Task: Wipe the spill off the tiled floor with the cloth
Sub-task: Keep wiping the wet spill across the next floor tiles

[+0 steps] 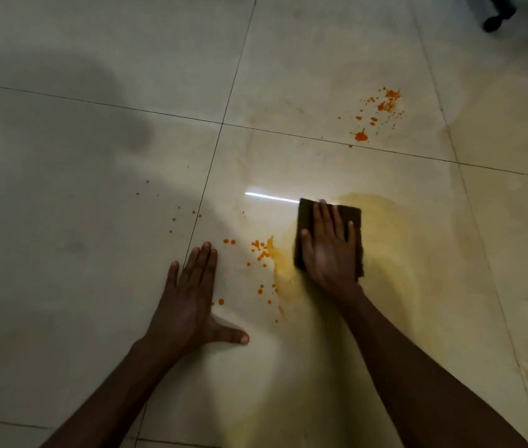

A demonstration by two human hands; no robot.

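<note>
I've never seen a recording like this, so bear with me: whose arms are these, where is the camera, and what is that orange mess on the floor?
No machine here: a person wears a camera on the head, looking down at their own arms. The left hand rests flat on the tiled floor for support. The right hand presses a dark cloth flat onto a yellowish smear. Orange droplets lie between the hands, and another spatter lies farther away, not yet wiped.

cloth (pixel 354 221) middle hidden under right hand (pixel 329 250), dark castor (pixel 495 22) cut off top right
</note>
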